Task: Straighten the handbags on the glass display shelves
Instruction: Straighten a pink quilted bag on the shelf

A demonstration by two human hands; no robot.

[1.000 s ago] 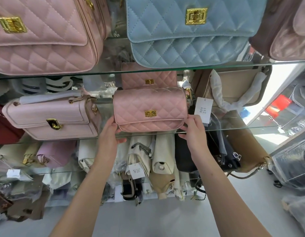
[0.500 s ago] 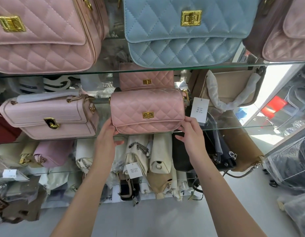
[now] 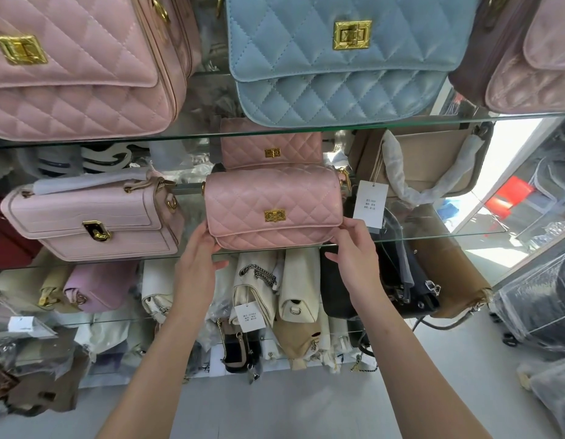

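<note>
- Head view: small pink quilted flap handbag with gold clasp (image 3: 273, 207) stands upright at the front edge of the middle glass shelf (image 3: 433, 237).
- Left hand (image 3: 197, 264) — fingers fairly straight, pressed against the bag's lower left end; thumb free below the shelf edge.
- Right hand (image 3: 359, 258) likewise at the lower right corner, thumb apart, clasping nothing.
- Matching pink quilted bag (image 3: 271, 147) just behind; pale pink smooth flap bag (image 3: 91, 217) to its left; white paper tag (image 3: 370, 201) to its right.
</note>
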